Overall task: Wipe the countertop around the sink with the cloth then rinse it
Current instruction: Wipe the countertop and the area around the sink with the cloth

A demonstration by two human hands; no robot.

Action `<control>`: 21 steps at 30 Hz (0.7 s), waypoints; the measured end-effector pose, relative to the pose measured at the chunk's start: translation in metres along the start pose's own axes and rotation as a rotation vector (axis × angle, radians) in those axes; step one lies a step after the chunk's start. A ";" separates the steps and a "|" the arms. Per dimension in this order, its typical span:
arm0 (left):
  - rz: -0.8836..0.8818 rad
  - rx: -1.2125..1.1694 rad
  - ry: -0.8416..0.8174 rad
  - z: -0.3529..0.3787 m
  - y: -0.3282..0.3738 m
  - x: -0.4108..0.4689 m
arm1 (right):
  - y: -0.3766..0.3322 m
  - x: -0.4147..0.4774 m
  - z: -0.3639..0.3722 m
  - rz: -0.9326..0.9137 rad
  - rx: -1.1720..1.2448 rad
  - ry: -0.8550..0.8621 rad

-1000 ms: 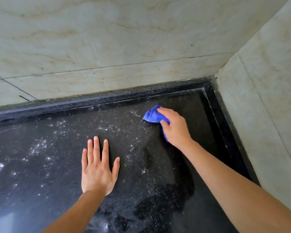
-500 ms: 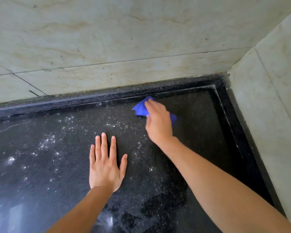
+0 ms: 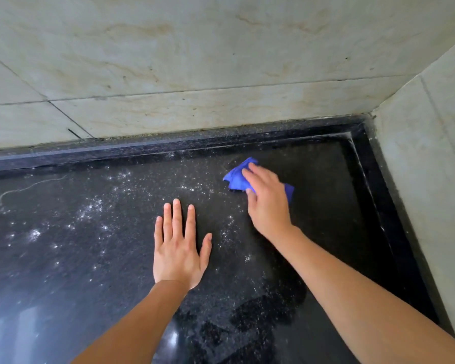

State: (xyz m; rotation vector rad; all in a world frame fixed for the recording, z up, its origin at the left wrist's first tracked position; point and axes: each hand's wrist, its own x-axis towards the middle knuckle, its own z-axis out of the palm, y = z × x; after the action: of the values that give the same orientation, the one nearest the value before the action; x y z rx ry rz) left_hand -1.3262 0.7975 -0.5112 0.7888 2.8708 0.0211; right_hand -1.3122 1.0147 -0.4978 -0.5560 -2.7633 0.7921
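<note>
1. My right grip (image 3: 267,203) holds a small blue crumpled cloth (image 3: 237,177), fingers on top and thumb at its side.
2. The cloth lies on the black speckled stone tabletop (image 3: 63,258), far right, near the wall corner.
3. My left grip (image 3: 180,250) lies flat with fingers straight, left of the cloth and apart from it.
4. White specks (image 3: 90,208) dot the left part.

The single head-worn camera looks steeply down and forward, close over the dark bench (image 3: 90,258), whose wall corner (image 3: 371,117) lies at one o'clock.
</note>
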 end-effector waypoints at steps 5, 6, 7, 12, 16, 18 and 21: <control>0.003 -0.026 -0.003 -0.002 0.001 0.000 | -0.026 -0.051 -0.014 0.007 0.300 -0.237; 0.003 -0.026 -0.001 -0.003 0.001 0.001 | -0.021 -0.043 -0.025 0.087 0.362 -0.260; 0.003 -0.020 0.002 -0.003 0.001 0.001 | -0.012 -0.031 -0.036 0.164 0.389 -0.238; 0.005 -0.001 0.017 -0.001 0.000 0.000 | 0.042 0.021 -0.053 0.305 0.133 -0.013; -0.004 -0.016 0.018 0.001 0.000 0.000 | 0.013 -0.053 -0.022 0.031 -0.028 -0.037; -0.004 -0.030 0.021 0.001 0.000 0.000 | -0.012 -0.120 -0.015 -0.085 -0.012 -0.114; -0.004 -0.032 0.019 0.001 0.000 0.000 | -0.035 -0.189 -0.014 -0.139 0.082 -0.250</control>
State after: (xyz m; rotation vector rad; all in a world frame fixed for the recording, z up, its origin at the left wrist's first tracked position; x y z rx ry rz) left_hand -1.3260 0.7976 -0.5119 0.7813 2.8821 0.0740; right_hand -1.1470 0.9156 -0.4857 -0.2609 -2.9353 0.9977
